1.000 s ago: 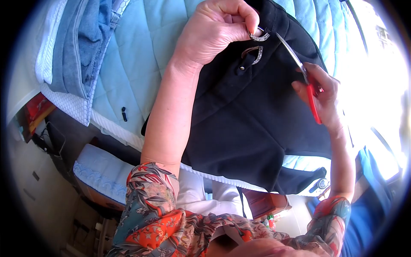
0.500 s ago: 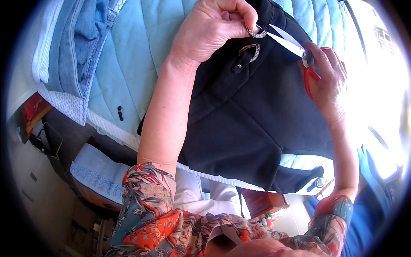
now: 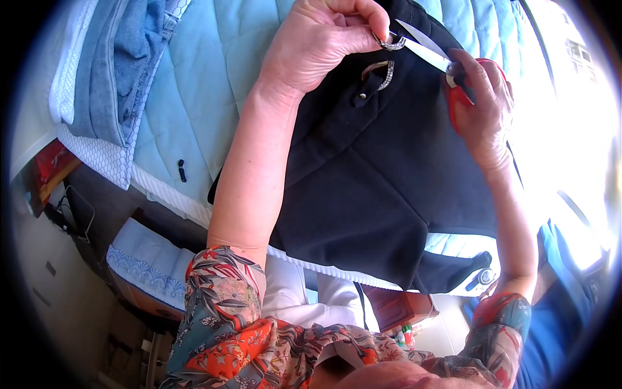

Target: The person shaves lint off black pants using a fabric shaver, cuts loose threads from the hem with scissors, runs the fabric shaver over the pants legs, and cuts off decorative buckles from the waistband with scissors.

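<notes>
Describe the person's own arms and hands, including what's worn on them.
The left hand and right hand are bare, with no glove, watch or bracelet showing. Both forearms are uncovered. The left sleeve and right sleeve end around the elbows, in loose patterned fabric: teal, orange-red and pale areas, with grey leaf shapes clearest on the left.

Left fingers [image 3: 380, 24] pinching studded trim [image 3: 393, 45], open scissors [image 3: 440, 61] alongside

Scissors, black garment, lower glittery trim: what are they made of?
Scissors: blades likely polished steel, bright and smooth; handles probably plastic, solid red. Black garment: matte fabric, soft folds; fibre unclear. Lower glittery trim: sparkling studs, perhaps rhinestones on metal or plastic.
</notes>
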{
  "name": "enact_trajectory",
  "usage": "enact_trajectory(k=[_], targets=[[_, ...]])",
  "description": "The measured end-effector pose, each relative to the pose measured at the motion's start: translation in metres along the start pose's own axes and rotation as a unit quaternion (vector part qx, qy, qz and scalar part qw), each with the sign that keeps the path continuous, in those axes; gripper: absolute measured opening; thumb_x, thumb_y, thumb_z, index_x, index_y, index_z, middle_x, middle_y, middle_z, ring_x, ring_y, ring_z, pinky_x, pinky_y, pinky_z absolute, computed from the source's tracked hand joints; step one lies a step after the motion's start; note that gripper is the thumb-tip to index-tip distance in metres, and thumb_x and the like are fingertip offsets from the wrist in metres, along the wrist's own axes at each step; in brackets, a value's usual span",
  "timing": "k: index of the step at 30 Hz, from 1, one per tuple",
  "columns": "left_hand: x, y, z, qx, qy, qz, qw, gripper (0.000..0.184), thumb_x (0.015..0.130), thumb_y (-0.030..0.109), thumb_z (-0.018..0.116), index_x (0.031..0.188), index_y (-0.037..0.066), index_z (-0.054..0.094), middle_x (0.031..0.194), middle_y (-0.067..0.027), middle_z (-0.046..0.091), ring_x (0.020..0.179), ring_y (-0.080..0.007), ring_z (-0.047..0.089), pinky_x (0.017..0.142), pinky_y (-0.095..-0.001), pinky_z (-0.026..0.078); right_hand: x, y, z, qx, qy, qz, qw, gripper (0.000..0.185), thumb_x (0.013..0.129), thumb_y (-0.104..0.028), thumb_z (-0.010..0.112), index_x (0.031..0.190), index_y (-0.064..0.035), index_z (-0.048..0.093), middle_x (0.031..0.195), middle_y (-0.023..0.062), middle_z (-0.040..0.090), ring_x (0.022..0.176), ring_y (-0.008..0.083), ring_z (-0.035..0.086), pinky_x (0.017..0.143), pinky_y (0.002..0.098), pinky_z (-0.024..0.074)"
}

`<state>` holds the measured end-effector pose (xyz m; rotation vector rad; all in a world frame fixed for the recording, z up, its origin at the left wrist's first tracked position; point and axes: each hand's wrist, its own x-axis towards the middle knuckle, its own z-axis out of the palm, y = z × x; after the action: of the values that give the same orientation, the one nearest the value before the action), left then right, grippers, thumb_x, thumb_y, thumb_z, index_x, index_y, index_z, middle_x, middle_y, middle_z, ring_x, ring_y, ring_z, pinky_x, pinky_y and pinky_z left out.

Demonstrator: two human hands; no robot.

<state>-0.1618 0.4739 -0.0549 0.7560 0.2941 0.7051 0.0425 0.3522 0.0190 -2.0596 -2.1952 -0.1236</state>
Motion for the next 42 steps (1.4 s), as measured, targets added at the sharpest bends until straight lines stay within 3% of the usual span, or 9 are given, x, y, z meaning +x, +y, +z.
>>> enact_trajectory(k=[11, 17, 26, 32, 35, 39, 42], targets=[[-0.001, 0.003, 0.001, 0.027, 0.036, -0.006, 0.999, 0.015, 0.076, -0.012, 0.060, 0.074, 0.002, 0.062, 0.089, -0.0023, 0.056, 0.080, -0.0103, 0.058, 0.073, -0.0200, 0.047, 0.004, -0.010, 0.003, 0.005, 0.007, 0.031, 0.999, 0.045, 0.072, -0.004, 0.069, 0.113, -0.0181, 0.059, 0.091, 0.0051, 0.059, 0.089, 0.0238, 0.059, 0.082, 0.0370, 0.0454], [0.002, 0.001, -0.001, 0.141, 0.014, 0.087, 0.986, 0.017, 0.074, -0.012, 0.062, 0.071, 0.004, 0.063, 0.098, -0.0020, 0.053, 0.087, -0.0081, 0.054, 0.077, -0.0191, 0.044, -0.001, -0.008, 0.001, 0.023, -0.013, 0.037, 0.999, 0.046, 0.072, -0.003, 0.068, 0.114, -0.0170, 0.058, 0.090, 0.0054, 0.058, 0.089, 0.0248, 0.059, 0.077, 0.0380, 0.0480], [-0.001, 0.003, 0.000, 0.068, 0.023, 0.051, 0.996, 0.018, 0.077, -0.015, 0.058, 0.079, 0.002, 0.063, 0.106, -0.0019, 0.049, 0.080, -0.0059, 0.056, 0.073, -0.0170, 0.048, -0.003, -0.012, 0.005, 0.037, -0.010, 0.060, 0.997, 0.048, 0.071, 0.002, 0.066, 0.114, -0.0163, 0.058, 0.091, 0.0053, 0.058, 0.090, 0.0244, 0.060, 0.076, 0.0377, 0.0494], [0.001, 0.002, 0.004, 0.054, 0.028, 0.060, 0.996, 0.015, 0.078, -0.013, 0.059, 0.080, 0.002, 0.061, 0.099, -0.0004, 0.050, 0.075, -0.0051, 0.056, 0.069, -0.0163, 0.047, -0.007, -0.011, -0.001, 0.039, -0.030, 0.069, 0.996, 0.048, 0.071, 0.002, 0.066, 0.115, -0.0171, 0.058, 0.095, 0.0048, 0.060, 0.093, 0.0242, 0.060, 0.079, 0.0380, 0.0494], [0.000, 0.007, 0.006, 0.124, 0.026, 0.045, 0.991, 0.012, 0.078, -0.009, 0.064, 0.080, 0.002, 0.061, 0.093, 0.0013, 0.051, 0.074, -0.0046, 0.055, 0.066, -0.0168, 0.045, -0.009, -0.010, -0.002, 0.031, -0.044, 0.076, 0.996, 0.047, 0.072, 0.001, 0.066, 0.115, -0.0176, 0.058, 0.097, 0.0049, 0.060, 0.095, 0.0245, 0.060, 0.081, 0.0383, 0.0493], [0.000, 0.015, 0.013, 0.301, 0.013, 0.113, 0.947, 0.013, 0.075, 0.003, 0.073, 0.080, 0.004, 0.062, 0.088, 0.0009, 0.050, 0.069, -0.0045, 0.053, 0.062, -0.0182, 0.044, -0.008, -0.011, -0.001, 0.036, -0.050, 0.082, 0.995, 0.046, 0.073, -0.001, 0.066, 0.115, -0.0182, 0.058, 0.098, 0.0049, 0.061, 0.096, 0.0246, 0.060, 0.082, 0.0391, 0.0496], [0.000, 0.015, 0.015, 0.287, 0.038, 0.116, 0.950, 0.012, 0.074, 0.004, 0.074, 0.076, 0.004, 0.062, 0.085, 0.0008, 0.051, 0.071, -0.0058, 0.052, 0.063, -0.0194, 0.043, -0.003, -0.013, -0.001, 0.031, -0.044, 0.069, 0.996, 0.046, 0.074, -0.002, 0.067, 0.115, -0.0186, 0.058, 0.098, 0.0050, 0.061, 0.095, 0.0246, 0.061, 0.082, 0.0395, 0.0502]])
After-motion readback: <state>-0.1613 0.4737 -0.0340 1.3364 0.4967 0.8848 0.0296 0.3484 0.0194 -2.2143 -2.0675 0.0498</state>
